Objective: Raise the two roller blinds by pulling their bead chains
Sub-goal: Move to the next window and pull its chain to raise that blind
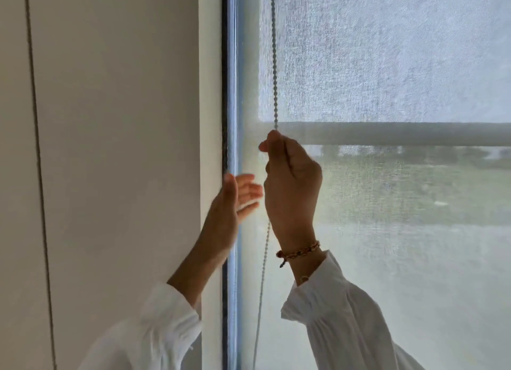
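loose white gathered sleeves [345, 322]; braided red-brown bracelet [300, 250] on right wrist.

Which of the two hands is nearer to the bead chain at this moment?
Right. The right hand grips the bead chain at the blind's bottom bar. The left hand is open, lower and to the left of the chain, holding nothing.

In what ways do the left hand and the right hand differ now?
The right hand is curled round the bead chain; the left hand is open and holds nothing. The right hand is higher than the left hand. The right hand has a bracelet at the wrist; the left hand has none. Both have white sleeves.
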{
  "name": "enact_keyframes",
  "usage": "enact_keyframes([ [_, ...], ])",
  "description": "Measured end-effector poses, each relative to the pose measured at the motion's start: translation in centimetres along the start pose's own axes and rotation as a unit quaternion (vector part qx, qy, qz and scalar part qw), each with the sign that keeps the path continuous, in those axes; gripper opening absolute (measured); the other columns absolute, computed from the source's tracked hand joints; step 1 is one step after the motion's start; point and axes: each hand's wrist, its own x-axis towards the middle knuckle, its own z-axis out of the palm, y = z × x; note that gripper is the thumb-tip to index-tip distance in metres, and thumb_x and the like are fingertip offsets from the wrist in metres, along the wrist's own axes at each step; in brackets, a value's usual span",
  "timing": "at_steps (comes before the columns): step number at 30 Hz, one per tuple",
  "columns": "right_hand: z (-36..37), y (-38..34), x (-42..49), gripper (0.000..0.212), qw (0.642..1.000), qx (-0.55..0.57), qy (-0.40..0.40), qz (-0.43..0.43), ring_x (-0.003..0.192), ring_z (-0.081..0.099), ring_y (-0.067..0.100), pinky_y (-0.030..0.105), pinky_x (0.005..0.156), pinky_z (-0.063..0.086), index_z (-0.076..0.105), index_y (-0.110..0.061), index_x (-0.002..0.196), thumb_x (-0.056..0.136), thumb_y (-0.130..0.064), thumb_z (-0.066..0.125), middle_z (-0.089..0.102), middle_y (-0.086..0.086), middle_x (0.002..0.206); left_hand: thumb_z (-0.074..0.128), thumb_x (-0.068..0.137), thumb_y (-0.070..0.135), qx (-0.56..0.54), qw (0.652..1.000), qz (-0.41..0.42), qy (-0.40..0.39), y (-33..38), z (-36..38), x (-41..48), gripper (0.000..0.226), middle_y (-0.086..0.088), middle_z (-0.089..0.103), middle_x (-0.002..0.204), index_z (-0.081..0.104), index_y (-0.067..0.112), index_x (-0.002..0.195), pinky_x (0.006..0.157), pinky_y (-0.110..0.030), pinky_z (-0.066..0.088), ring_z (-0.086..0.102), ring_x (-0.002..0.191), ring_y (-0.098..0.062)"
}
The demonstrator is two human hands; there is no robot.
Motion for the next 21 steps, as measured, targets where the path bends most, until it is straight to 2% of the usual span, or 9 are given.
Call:
enact_keyframes([
  [4, -1.2, 2.0, -3.3, 0.023, 1.0, -0.007, -0.001, 0.005, 0.043, 0.035, 0.005, 0.026, 0.045, 0.033, 0.062, -0.024, 0.077, 0.083, -0.04, 0.046, 0.046, -0.013, 0.045, 0.027, 0.097, 0.037, -0.099, 0.995, 0.019, -0.025, 5.6, 1.1, 3.3, 0.037, -0.001, 0.065, 0.09, 0.056, 0.015, 0.098, 0.074, -0.021, 0.055, 0.068, 0.077, -0.007],
  [6, -1.9, 2.9, -4.4, 0.023, 1.0, -0.01, 0.005, -0.006, 0.043, 0.036, 0.005, 0.02, 0.045, 0.032, 0.062, -0.026, 0.08, 0.083, -0.04, 0.044, 0.049, -0.016, 0.048, 0.038, 0.095, 0.031, -0.112, 0.993, 0.019, -0.043, 7.7, 1.8, 4.0, 0.028, -0.005, 0.065, 0.086, 0.056, 0.01, 0.098, 0.07, -0.026, 0.058, 0.068, 0.072, -0.016],
  [8, -2.5, 3.3, -5.3, 0.024, 0.999, -0.02, 0.013, -0.034, 0.044, 0.039, 0.002, 0.013, 0.047, 0.033, 0.064, -0.022, 0.077, 0.086, -0.035, 0.045, 0.047, -0.019, 0.048, 0.041, 0.095, 0.029, -0.115, 0.992, -0.002, -0.051, 9.0, 2.7, 4.1, 0.027, -0.005, 0.061, 0.075, 0.056, 0.007, 0.098, 0.058, -0.026, 0.056, 0.063, 0.058, -0.014],
  [11, -2.4, 3.8, -6.3, 0.026, 0.996, -0.052, 0.01, -0.078, 0.045, 0.04, -0.001, 0.009, 0.048, 0.031, 0.064, -0.011, 0.075, 0.089, -0.025, 0.047, 0.043, -0.018, 0.05, 0.041, 0.095, 0.033, -0.11, 0.993, -0.032, -0.035, 8.8, 4.6, 3.8, 0.032, 0.004, 0.043, 0.053, 0.059, 0.009, 0.083, 0.039, -0.019, 0.034, 0.039, 0.041, -0.006],
  [13, -2.6, 4.2, -6.7, 0.027, 0.993, -0.067, 0.003, -0.094, 0.044, 0.037, -0.002, 0.01, 0.047, 0.027, 0.062, -0.01, 0.074, 0.091, -0.024, 0.047, 0.047, -0.011, 0.052, 0.041, 0.095, 0.035, -0.117, 0.992, -0.037, 0.014, 8.2, 5.6, 3.2, 0.04, 0.01, 0.034, 0.04, 0.051, 0.016, 0.061, 0.032, -0.017, 0.02, 0.026, 0.033, -0.003],
  [15, -3.2, 4.9, -6.8, 0.027, 0.992, -0.075, -0.009, -0.103, 0.043, 0.037, -0.005, 0.006, 0.048, 0.024, 0.064, -0.008, 0.075, 0.091, -0.022, 0.046, 0.05, -0.015, 0.056, 0.04, 0.095, 0.038, -0.139, 0.989, -0.03, 0.046, 7.4, 6.2, 2.7, 0.046, 0.011, 0.029, 0.034, 0.041, 0.02, 0.052, 0.031, -0.014, 0.012, 0.02, 0.029, -0.003],
  [18, -4.5, 5.9, -6.9, 0.027, 0.996, -0.048, -0.059, -0.051, 0.042, 0.034, 0.0, 0.009, 0.047, 0.026, 0.063, -0.022, 0.072, 0.089, -0.029, 0.044, 0.044, -0.021, 0.048, 0.038, 0.095, 0.038, -0.2, 0.978, -0.024, 0.057, 6.0, 5.8, 1.7, 0.048, 0.01, 0.026, 0.035, 0.035, 0.021, 0.05, 0.034, -0.013, 0.007, 0.016, 0.029, -0.002],
  [19, -4.7, 6.2, -6.8, 0.027, 0.996, -0.032, -0.079, -0.01, 0.043, 0.033, 0.002, 0.012, 0.047, 0.028, 0.061, -0.03, 0.069, 0.088, -0.034, 0.043, 0.043, -0.018, 0.047, 0.038, 0.095, 0.038, -0.218, 0.974, -0.025, 0.055, 5.5, 5.5, 1.3, 0.048, 0.01, 0.026, 0.035, 0.035, 0.021, 0.05, 0.034, -0.013, 0.007, 0.015, 0.029, -0.002],
  [21, -4.9, 6.5, -6.1, 0.032, 0.99, 0.022, -0.09, 0.104, 0.048, 0.035, 0.005, 0.019, 0.05, 0.032, 0.064, -0.028, 0.071, 0.087, -0.045, 0.041, 0.042, -0.012, 0.049, 0.038, 0.094, 0.038, -0.239, 0.969, -0.028, 0.05, 4.5, 4.8, 0.6, 0.049, 0.01, 0.025, 0.036, 0.035, 0.021, 0.048, 0.033, -0.01, 0.01, 0.016, 0.028, -0.002],
])
